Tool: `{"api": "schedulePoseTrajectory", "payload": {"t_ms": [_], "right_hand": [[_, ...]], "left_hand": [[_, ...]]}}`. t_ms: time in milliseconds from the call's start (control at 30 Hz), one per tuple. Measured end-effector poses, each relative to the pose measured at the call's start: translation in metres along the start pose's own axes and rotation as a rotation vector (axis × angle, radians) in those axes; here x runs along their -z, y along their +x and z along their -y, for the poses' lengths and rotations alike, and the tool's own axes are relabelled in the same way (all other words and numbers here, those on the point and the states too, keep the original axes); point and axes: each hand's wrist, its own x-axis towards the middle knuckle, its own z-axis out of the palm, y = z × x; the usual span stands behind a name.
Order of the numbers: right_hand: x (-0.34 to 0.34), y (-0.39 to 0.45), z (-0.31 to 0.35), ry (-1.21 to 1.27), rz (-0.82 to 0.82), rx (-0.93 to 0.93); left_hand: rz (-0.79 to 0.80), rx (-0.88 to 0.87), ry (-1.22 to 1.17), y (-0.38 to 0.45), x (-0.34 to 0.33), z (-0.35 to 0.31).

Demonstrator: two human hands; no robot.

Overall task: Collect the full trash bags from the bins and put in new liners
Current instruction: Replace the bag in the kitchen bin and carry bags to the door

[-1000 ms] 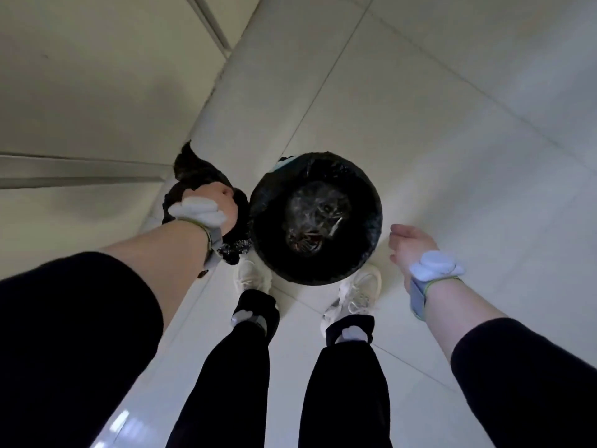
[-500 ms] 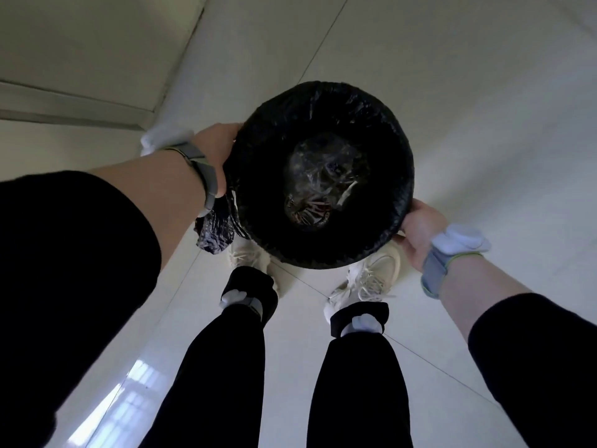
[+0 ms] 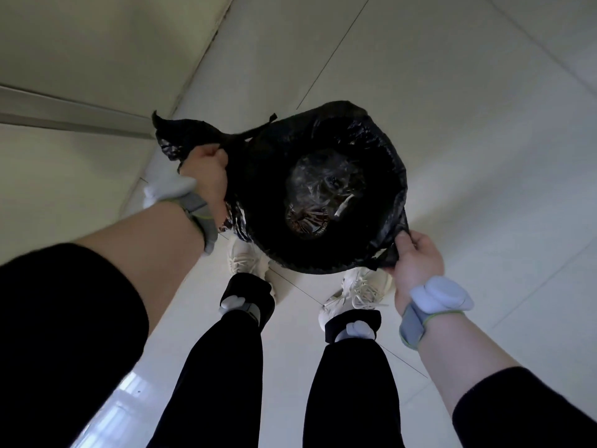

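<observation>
Trash bag (image 3: 281, 176), black and holding crumpled rubbish (image 3: 319, 202) at its bottom, hung open in front of me above my white shoes (image 3: 358, 291) and the pale tiled floor (image 3: 452, 108). My left hand (image 3: 206, 171) clenched a bunched fold of its rim at nine o'clock, together with another black plastic bundle (image 3: 176, 137). My right hand (image 3: 415, 261) pinched the rim at four o'clock. Whether a bin sat inside the plastic, I could not tell.
</observation>
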Motion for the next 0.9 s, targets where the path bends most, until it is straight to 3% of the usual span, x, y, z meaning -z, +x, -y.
{"api": "schedulePoseTrajectory", "payload": {"t_ms": [67,167,300,400,533,733,900], "right_hand": [[-0.001,-0.014,0.004,0.005,-0.009,-0.008],[-0.004,-0.031,0.016,0.055,0.059,-0.069],[-0.007,-0.039,0.029,0.042,0.15,-0.122],[-0.012,-0.047,0.047,0.133,0.181,-0.134],[-0.022,-0.063,0.067,0.227,0.258,-0.037],[-0.03,-0.093,0.071,-0.001,0.384,0.137],[-0.024,-0.115,0.085,-0.094,0.388,0.224]], "left_hand": [[-0.027,0.009,-0.059,-0.013,0.005,0.004],[0.103,0.043,-0.124,-0.024,0.007,0.004],[0.175,0.083,-0.019,-0.034,0.011,-0.001],[0.18,0.142,-0.067,-0.04,0.017,-0.008],[0.301,0.124,-0.152,-0.049,0.023,-0.013],[0.377,-0.053,-0.009,-0.064,0.031,-0.024],[0.461,-0.135,0.283,-0.079,0.037,-0.042]]}}
